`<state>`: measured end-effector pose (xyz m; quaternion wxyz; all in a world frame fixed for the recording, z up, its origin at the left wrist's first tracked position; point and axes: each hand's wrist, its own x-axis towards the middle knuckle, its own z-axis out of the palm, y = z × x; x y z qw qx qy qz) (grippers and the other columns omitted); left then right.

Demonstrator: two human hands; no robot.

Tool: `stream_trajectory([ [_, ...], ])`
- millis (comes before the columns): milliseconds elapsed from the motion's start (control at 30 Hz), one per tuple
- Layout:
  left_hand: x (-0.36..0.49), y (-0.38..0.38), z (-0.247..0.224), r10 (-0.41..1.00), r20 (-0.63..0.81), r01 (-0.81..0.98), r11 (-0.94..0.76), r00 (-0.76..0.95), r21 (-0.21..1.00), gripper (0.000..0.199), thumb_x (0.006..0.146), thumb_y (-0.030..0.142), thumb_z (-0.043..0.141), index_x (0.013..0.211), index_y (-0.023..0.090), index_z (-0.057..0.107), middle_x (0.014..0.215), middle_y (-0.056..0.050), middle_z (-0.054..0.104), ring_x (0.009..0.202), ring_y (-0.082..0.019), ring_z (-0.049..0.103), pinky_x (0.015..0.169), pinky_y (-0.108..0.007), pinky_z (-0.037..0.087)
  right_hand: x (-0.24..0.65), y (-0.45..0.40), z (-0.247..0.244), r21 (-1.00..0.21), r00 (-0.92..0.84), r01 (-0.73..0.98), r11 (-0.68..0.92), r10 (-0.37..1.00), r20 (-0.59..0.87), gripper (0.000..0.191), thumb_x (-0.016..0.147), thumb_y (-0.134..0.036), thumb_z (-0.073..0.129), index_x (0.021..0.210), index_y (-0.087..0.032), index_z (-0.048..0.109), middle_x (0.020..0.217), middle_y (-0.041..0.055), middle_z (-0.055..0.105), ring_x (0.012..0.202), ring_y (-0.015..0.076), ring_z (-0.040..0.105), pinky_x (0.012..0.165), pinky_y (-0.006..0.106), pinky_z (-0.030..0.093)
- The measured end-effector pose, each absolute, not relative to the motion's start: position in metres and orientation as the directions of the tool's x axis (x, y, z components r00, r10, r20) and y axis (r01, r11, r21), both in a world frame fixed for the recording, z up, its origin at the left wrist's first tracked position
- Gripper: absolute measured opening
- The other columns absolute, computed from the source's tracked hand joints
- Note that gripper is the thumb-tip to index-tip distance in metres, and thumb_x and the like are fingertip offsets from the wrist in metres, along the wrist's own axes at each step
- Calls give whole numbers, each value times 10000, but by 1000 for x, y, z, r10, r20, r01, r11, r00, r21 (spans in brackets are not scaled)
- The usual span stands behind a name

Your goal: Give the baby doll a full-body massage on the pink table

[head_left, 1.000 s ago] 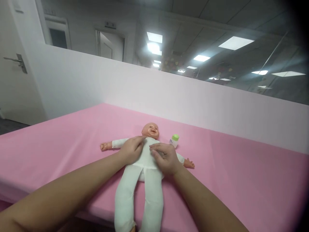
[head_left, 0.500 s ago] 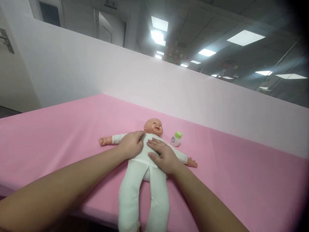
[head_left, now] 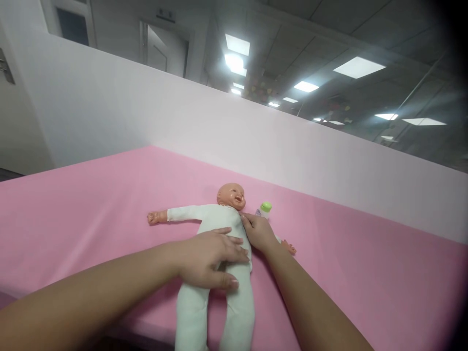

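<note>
A baby doll [head_left: 219,218] in a white cloth suit lies on its back, its head toward the far side. My left hand [head_left: 212,257] rests across the doll's lower belly, palm down, with its fingers spread and the thumb over the top of one leg. At the doll's chest and shoulder on the right side, my right hand [head_left: 260,234] lies against the cloth. Its index finger and thumb point toward the neck; the other fingers are mostly hidden. Just beyond that hand stands a small clear bottle with a green cap [head_left: 266,206], its lower part covered.
The doll lies on a pink padded surface [head_left: 120,195]. A low white wall [head_left: 292,156] runs along its far side. Behind it are dark glass with ceiling lights [head_left: 360,67] and a doorway [head_left: 164,51]. A door handle [head_left: 6,68] shows at far left.
My left hand has moved from the doll's upper chest down to its lower belly. My right hand has slid from mid-chest up to the shoulder on the right. The view has shifted slightly.
</note>
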<state>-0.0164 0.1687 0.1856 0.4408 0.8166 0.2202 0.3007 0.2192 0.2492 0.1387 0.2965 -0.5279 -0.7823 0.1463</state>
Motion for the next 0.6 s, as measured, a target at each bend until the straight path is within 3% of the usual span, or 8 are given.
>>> stream_trajectory([
  [100,-16,177,178,491,316,175,-720,812,671,486,856,468,742,1339,448,687,1437,-2,636,1426,-380,495,1272,-594,178,217,249,138,-528,-248,759,381,919,308,442,1062,-453,387,1008,-240,771,934,42,787,840,224,694,737,319,481],
  [200,-18,198,166,527,315,264,-754,789,601,541,915,513,676,1443,418,603,1597,-18,453,1525,-361,337,1273,-585,144,215,247,138,-535,-251,753,383,919,303,415,1061,-417,393,995,-244,765,932,39,785,835,218,691,742,315,484],
  [400,-27,234,149,726,295,468,-645,621,604,569,976,575,556,1506,368,537,1650,-37,354,1563,-313,258,1278,-522,112,213,241,141,-528,-286,735,426,900,329,370,1059,-387,412,1246,-318,724,1138,13,780,1023,233,703,857,349,514],
  [533,-38,249,144,834,170,684,-533,525,499,683,1031,604,360,1614,250,373,1685,-56,295,1579,-276,225,1285,-481,128,214,243,142,-544,-297,715,440,895,335,374,1055,-358,419,1297,-332,703,1211,3,762,1093,238,695,921,375,524],
  [600,-42,254,144,871,160,763,-485,464,427,670,1045,562,301,1604,205,389,1664,-79,358,1558,-273,288,1282,-478,160,214,242,144,-539,-299,707,457,885,358,379,1049,-330,419,1293,-312,709,1237,14,754,1132,246,690,960,398,527],
])
